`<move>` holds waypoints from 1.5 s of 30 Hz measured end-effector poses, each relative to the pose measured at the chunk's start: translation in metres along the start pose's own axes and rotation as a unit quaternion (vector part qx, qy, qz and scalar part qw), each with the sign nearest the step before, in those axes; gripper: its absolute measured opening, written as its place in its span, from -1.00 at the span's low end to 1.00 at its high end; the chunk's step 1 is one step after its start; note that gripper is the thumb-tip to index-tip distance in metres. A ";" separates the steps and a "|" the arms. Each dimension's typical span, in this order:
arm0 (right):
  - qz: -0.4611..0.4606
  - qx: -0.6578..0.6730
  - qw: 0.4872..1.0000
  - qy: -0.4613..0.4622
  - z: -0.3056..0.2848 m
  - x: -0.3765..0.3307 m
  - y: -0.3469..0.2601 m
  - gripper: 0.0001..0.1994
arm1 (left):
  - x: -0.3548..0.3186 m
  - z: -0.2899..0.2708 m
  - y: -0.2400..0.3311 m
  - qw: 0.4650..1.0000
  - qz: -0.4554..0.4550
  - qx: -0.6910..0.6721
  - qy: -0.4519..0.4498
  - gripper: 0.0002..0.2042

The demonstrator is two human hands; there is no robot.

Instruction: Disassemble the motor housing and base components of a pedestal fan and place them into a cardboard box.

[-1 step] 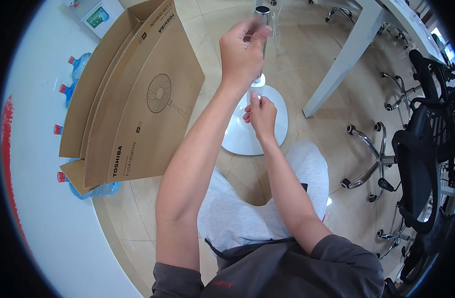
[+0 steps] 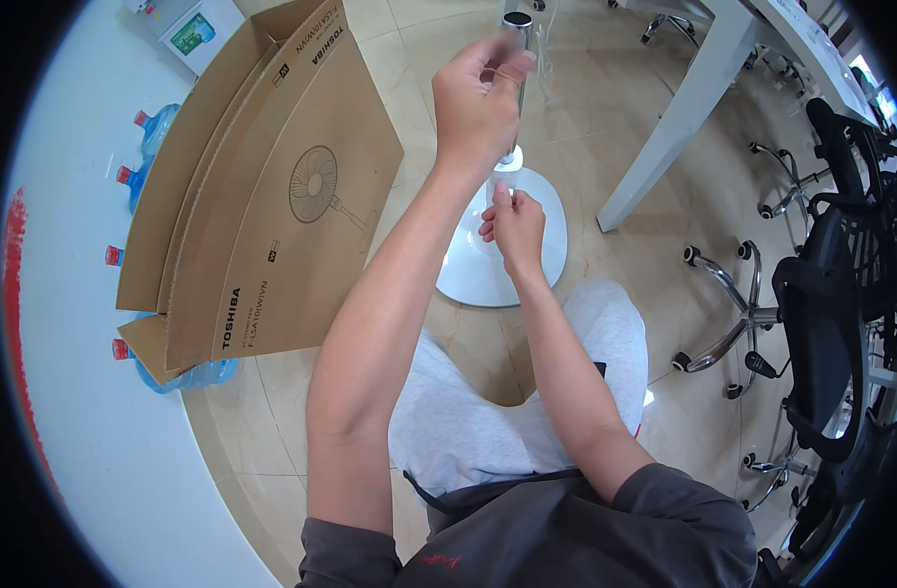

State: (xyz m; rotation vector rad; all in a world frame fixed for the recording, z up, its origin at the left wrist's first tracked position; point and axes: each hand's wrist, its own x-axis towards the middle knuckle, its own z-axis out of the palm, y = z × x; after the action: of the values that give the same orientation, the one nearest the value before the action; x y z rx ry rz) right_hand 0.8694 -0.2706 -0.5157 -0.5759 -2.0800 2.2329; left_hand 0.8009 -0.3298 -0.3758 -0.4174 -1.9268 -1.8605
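Observation:
A fan stand has a round white base [image 2: 556, 230] on the floor and a chrome pole [image 2: 525, 93] with a dark top. My left hand [image 2: 478, 103] is raised at the pole's upper part. Its thumb and fingers are curled together, with the thumb crossing in front of the pole. The fingertips are smeared, so what they pinch is unclear. Lower down, my right hand [image 2: 520, 230] has its thumb and fingers closed at the white collar [image 2: 508, 167] around the pole's foot. The hand partly hides this collar.
To the left stands an open cardboard box [image 2: 301, 196] with a fan drawing. Several blue water bottles [image 2: 189, 377] are behind it, beside a white surface [image 2: 105, 441]. A white table leg [image 2: 664, 127] and black office chairs [image 2: 811, 333] stand on the right. A pale cord [image 2: 546, 59] hangs beyond the pole.

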 end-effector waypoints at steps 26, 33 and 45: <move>-0.226 -0.216 0.939 0.146 0.013 0.006 0.021 -0.65 | 0.000 -0.002 -0.007 0.999 0.005 -0.032 -0.012 -0.67; 0.056 0.146 0.987 0.025 0.017 0.000 0.011 -0.61 | 0.001 -0.004 -0.008 0.999 0.008 -0.027 -0.021 -0.66; 0.115 0.271 0.955 0.020 0.019 0.005 0.015 -0.53 | 0.000 -0.004 -0.010 0.999 0.002 -0.027 -0.028 -0.66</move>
State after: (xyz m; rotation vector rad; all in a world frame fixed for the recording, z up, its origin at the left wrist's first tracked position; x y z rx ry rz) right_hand 0.8625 -0.2886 -0.5309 -0.8294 -1.3310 2.7257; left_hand 0.7963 -0.3347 -0.3842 -0.4953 -1.9131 -1.9204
